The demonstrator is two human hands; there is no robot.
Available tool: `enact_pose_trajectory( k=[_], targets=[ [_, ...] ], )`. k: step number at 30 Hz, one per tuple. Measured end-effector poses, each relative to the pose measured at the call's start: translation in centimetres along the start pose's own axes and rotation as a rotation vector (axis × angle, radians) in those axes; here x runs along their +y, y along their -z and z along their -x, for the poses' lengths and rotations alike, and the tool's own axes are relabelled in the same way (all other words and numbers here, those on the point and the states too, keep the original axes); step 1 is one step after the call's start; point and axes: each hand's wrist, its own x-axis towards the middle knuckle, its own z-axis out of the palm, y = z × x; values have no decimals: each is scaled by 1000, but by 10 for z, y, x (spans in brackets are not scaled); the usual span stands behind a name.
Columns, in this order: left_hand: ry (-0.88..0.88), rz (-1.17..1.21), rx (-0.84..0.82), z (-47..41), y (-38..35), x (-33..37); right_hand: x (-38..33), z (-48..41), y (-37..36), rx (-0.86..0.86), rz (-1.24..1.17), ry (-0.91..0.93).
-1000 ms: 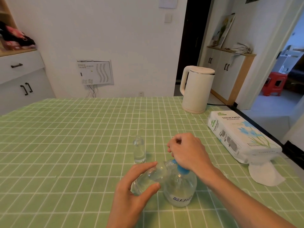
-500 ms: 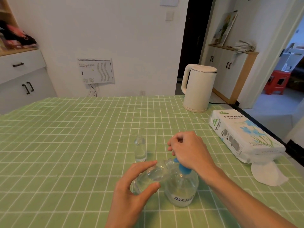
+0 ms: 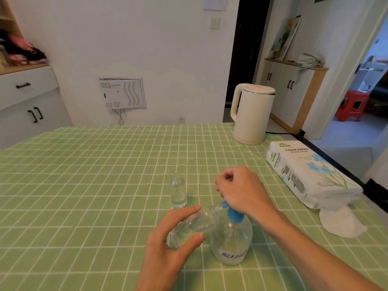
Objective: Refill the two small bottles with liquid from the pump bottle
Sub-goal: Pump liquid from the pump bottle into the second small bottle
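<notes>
A clear pump bottle (image 3: 231, 242) with a blue pump top stands on the green checked tablecloth near me. My right hand (image 3: 243, 192) rests closed over the pump head, hiding most of it. My left hand (image 3: 170, 246) grips a small clear bottle (image 3: 197, 223), tilted so that its open mouth meets the blue nozzle. A second small clear bottle (image 3: 178, 193) stands upright on the cloth a little farther off, to the left of my right hand.
A cream electric kettle (image 3: 252, 116) stands at the table's far right. A pack of tissue paper (image 3: 310, 175) lies along the right edge with a loose tissue (image 3: 340, 223) in front of it. White cabinets (image 3: 27, 101) stand at the left wall.
Both hands and the bottles hold nearly the same pose. The view has shifted only slightly.
</notes>
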Motion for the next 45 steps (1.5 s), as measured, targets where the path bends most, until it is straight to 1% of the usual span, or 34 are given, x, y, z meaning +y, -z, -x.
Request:
enact_pose_trajectory(
  k=[10, 21, 24, 31, 36, 45],
  targets=[
    [0, -2, 21, 0, -2, -1, 6, 1, -4, -8, -52, -8],
    [-4, -21, 20, 2, -1, 0, 4, 2, -3, -22, -13, -12],
    [-11, -32, 20, 2, 0, -1, 1, 1, 2, 2, 13, 7],
    [-6, 3, 32, 0, 0, 1, 4, 2, -2, 4, -59, 4],
    [2, 14, 29, 0, -1, 2, 7, 3, -7, -22, -49, -22],
    [5, -19, 20, 3, 1, 0, 2, 2, -1, 2, -4, -1]
  ],
)
